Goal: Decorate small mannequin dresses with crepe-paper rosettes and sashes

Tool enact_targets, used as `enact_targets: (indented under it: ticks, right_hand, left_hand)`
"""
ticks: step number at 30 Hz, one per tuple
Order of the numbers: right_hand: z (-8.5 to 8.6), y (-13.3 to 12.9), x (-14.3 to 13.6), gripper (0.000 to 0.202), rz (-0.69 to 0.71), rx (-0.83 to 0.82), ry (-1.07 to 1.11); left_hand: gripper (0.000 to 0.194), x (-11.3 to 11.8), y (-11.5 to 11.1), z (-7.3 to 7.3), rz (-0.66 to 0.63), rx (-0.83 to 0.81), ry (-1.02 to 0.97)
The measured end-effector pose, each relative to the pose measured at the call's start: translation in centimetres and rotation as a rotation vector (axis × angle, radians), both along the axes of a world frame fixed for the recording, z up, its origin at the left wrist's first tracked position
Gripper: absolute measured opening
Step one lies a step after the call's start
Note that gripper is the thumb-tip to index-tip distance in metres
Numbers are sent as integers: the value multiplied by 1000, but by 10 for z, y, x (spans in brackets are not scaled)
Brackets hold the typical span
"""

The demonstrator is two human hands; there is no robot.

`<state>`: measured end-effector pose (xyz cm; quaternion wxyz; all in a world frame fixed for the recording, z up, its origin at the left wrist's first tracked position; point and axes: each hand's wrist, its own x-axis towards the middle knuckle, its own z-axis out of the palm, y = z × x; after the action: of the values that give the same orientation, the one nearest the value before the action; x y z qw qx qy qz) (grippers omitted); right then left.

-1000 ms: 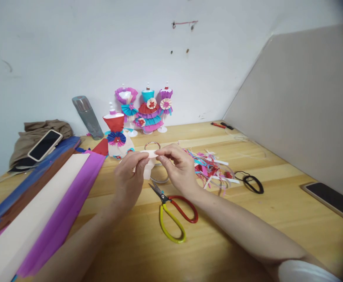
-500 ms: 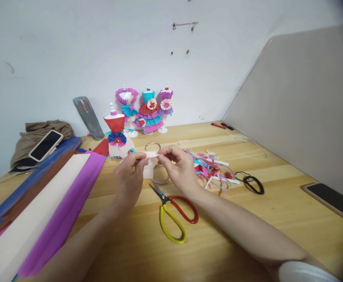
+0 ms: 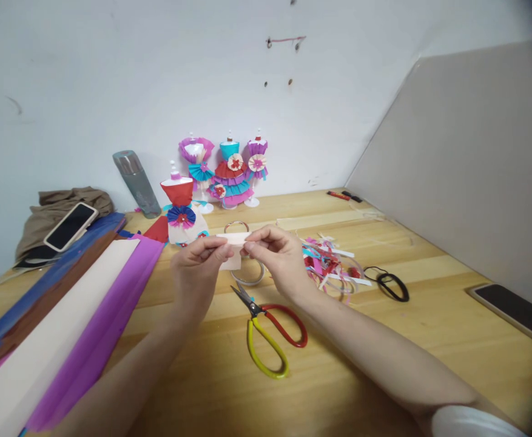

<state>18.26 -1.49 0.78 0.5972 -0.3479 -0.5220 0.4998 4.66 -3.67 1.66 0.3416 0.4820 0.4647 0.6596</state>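
Between my two hands is a small pale cream piece of paper (image 3: 232, 261), folded along its upper edge, with a flap hanging down. My left hand (image 3: 197, 267) pinches the left end of the fold between thumb and fingers. At the other end, my right hand (image 3: 277, 258) pinches it the same way. Just below lie scissors (image 3: 255, 311) with one red and one yellow handle, blades slightly apart. A roll of tape (image 3: 252, 280) rests on the table behind the paper, partly covered by it, and another ring-shaped roll (image 3: 236, 226) shows farther back.
Small dress forms in coloured paper, one with a red top (image 3: 177, 193), stand at the back. Long paper sheets (image 3: 65, 315) lie left, near a phone (image 3: 71, 226) and a tilted bottle (image 3: 137, 183). Paper scraps (image 3: 327, 261), a black cord (image 3: 395, 286) and another phone (image 3: 515, 312) are right.
The folded band at the paper's top looks wider and flatter now, and its hanging flap sits slightly higher. My hands have shifted only a little; both keep their pinch.
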Motion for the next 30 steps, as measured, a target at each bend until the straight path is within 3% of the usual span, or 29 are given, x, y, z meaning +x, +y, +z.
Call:
enact_targets:
  ticks: [6, 25, 30]
  right_hand:
    - [0, -2, 0, 12, -27, -9, 31]
    - [2, -2, -1, 13, -83, 26, -11]
    - [-2, -1, -1, 9, -103, 138, -16]
  left_hand:
    - [8, 1, -3, 1, -48, -1, -38]
    - [7, 4, -4, -4, -33, 46, -23]
    - [9, 2, -2, -9, -30, 117, 19]
